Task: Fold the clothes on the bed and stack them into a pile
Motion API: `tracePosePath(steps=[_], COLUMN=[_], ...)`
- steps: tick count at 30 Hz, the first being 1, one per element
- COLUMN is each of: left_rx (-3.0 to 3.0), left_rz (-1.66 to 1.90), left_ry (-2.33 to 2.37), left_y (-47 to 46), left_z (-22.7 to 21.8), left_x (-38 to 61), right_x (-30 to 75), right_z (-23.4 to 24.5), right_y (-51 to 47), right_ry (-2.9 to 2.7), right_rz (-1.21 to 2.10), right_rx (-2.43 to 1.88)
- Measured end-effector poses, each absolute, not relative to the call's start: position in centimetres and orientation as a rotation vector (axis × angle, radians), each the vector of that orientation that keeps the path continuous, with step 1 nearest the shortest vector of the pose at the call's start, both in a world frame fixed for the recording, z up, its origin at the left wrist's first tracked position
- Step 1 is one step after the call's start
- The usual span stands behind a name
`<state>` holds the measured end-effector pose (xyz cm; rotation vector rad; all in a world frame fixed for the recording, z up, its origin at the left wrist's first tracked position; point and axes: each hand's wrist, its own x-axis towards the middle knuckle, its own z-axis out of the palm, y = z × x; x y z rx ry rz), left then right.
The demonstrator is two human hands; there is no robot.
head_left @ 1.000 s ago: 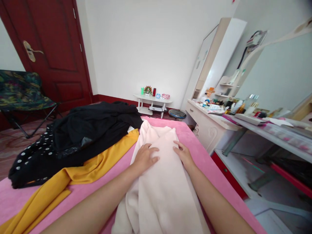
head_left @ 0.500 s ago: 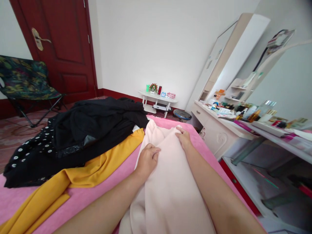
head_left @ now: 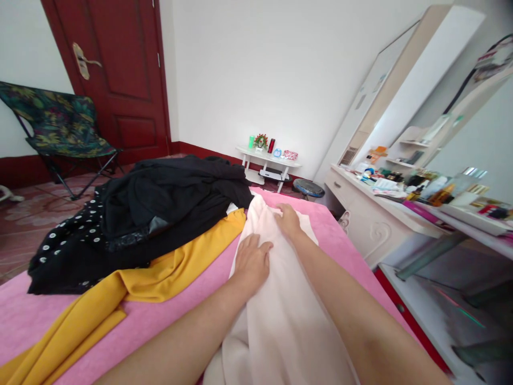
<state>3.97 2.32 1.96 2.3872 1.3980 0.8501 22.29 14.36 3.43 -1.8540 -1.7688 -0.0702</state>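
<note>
A pale pink garment [head_left: 280,299] lies lengthwise in front of me on a pink bed cover [head_left: 168,321], its far end bunched. My left hand [head_left: 252,262] rests flat on its left side, fingers stretched out and thumb apart. Farther along, my right hand [head_left: 288,222] touches the cloth near the far end, with thumb and fingers apart. A flap of the pale cloth shows to the right of that wrist. Left of the garment is a mustard-yellow garment [head_left: 160,283], stretched diagonally and touching a pile of black clothes [head_left: 160,198], part of it white-dotted.
On the right stands a white dressing table [head_left: 364,214] crowded with bottles and cosmetics. A round stool [head_left: 308,187] and a small white table [head_left: 266,155] are beyond the bed. A patterned folding chair [head_left: 68,123] stands at left by the red door [head_left: 120,69].
My left hand has gone from curled fingers to lying flat. My right hand has let go of the garment's far corner and shifted left over the cloth. The view has turned slightly left.
</note>
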Motion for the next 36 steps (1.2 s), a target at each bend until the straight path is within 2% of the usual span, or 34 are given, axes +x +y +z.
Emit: tracePosePath(steps=[5,10,15,19,21,24,29,36], left_rx=[2.414,2.398,2.396,2.407,2.414,2.418,2.441,2.484], left_rz=[0.786,0.804,0.796,0.79,0.789,0.753,0.674,0.602], left_ry=[1.326,1.289,1.238,1.227,1.23,1.241,1.239,1.192], left_y=[2.7,3.0,3.3,3.4,3.4,3.4,3.8,3.8], left_z=[1.4,1.1,0.9,0.9,1.0,1.1,1.0,0.9], left_x=[4.0,4.0,4.0,4.0,3.9,3.9,3.7,3.4], right_x=[20.5,21.5,20.6,19.2,19.0,19.5,20.8,20.9], right_z=[1.1,1.1,1.3,1.7,1.9,1.7,0.7,1.0], right_y=[15.4,16.5,15.7,15.3,15.6,16.5,17.2,11.7], right_ry=[-1.815,-1.696,-1.601,-1.809,-2.041,-2.29,-2.242,-2.271], right_rz=[0.001,0.009,-0.203,-0.451,-0.398,-0.152,0.114,0.132], right_rx=[-1.842,-1.909,-2.022,-2.02,-1.887,-1.818,-2.01,-1.992])
